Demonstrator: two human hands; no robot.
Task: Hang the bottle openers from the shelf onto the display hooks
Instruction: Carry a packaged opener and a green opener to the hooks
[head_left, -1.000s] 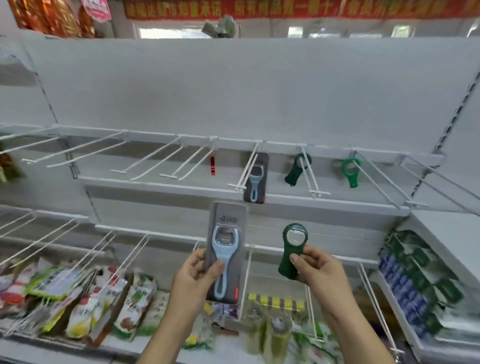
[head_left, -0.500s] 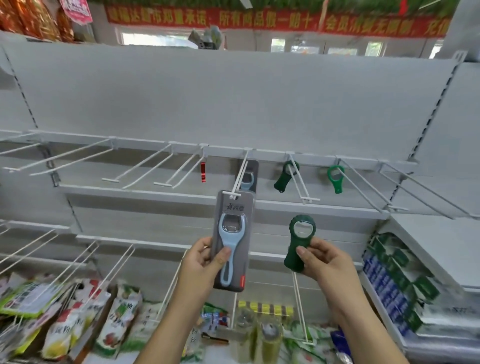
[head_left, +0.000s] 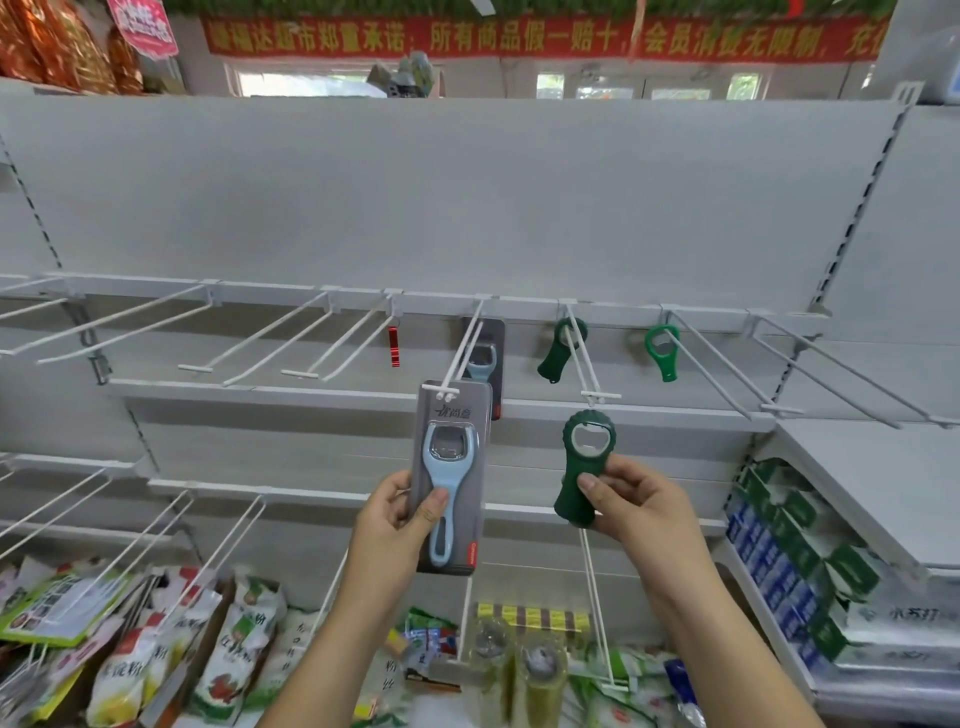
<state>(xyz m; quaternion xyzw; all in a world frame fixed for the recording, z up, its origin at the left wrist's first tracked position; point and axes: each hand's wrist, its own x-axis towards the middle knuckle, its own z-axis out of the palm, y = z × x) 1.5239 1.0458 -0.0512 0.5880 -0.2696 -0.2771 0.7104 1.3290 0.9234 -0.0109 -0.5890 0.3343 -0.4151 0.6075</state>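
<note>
Raised: left hand (head_left: 395, 525) grips carded blue opener (head_left: 452, 467), maybe touching hook (head_left: 464, 351); right hand (head_left: 639, 506) pinches green opener (head_left: 576, 465).

A carded opener (head_left: 493, 374) is hanging at the back of the middle hook (head_left: 459, 358), leaving its front length bare. The hooks to the left (head_left: 260, 332) are standing unloaded, with open air in front of them.

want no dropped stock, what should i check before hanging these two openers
1. Left hand grips the carded blue opener: ok.
2. Card top level with the hook tip: ok.
3. Card hole threaded onto that tip: cannot tell.
4. Right hand pinches the dark green opener: ok.
5. Green opener's ring raised to the next hook's tip: not ok, it sits below.
</note>
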